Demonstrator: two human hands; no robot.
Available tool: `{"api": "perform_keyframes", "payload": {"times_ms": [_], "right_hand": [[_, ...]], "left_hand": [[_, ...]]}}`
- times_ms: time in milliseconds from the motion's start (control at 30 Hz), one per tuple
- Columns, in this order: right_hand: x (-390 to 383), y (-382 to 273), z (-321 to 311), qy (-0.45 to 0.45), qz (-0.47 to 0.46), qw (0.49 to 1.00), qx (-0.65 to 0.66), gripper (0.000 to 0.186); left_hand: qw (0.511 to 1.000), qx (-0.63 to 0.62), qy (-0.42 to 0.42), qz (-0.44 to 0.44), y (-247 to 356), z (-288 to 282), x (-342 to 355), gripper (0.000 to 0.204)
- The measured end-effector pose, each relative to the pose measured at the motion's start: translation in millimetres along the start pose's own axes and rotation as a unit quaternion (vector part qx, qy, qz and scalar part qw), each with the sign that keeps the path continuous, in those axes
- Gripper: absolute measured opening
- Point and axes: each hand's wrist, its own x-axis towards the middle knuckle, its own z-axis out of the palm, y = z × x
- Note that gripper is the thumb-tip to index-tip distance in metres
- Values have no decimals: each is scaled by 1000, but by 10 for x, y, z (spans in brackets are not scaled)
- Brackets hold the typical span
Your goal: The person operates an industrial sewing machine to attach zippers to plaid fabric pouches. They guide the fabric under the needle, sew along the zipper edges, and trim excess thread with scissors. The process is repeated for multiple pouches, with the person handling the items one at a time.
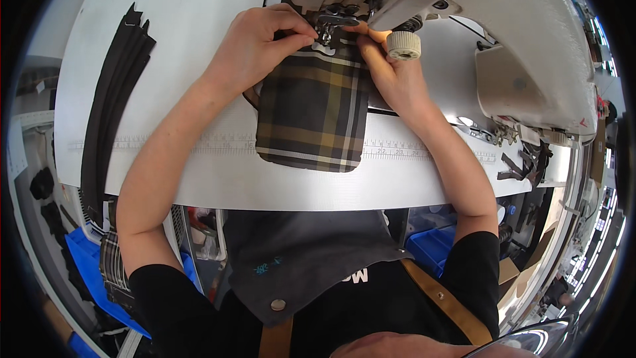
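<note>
A dark plaid fabric piece (311,109) with rounded lower corners lies on the white sewing table, its upper end under the presser foot (326,32) of a sewing machine (457,0). My left hand (268,43) pinches its upper left edge, thumb and forefinger close beside the foot. On the other side, my right hand (395,73) grips the upper right edge between thumb and forefinger. A cream knob (404,45) on the machine partly covers the right fingers. The needle point cannot be made out.
Dark fabric strips (112,106) hang over the table's left edge. A printed ruler (411,151) crosses the white tabletop (218,182). Small dark scraps (527,164) lie at the right. Below stand blue bins (427,250), with more plaid fabric (114,268) at the left.
</note>
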Motion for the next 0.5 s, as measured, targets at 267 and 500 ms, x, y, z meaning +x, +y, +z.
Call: {"api": "perform_keyframes", "payload": {"times_ms": [267,500], "right_hand": [[48,36,85,-12,-74,997,2,20],[-25,-44,38,20,-164,983,-75,28]], "left_hand": [[992,85,28,89,-66,49,-67,10],[973,140,55,178,-107,84,-83,8]]}}
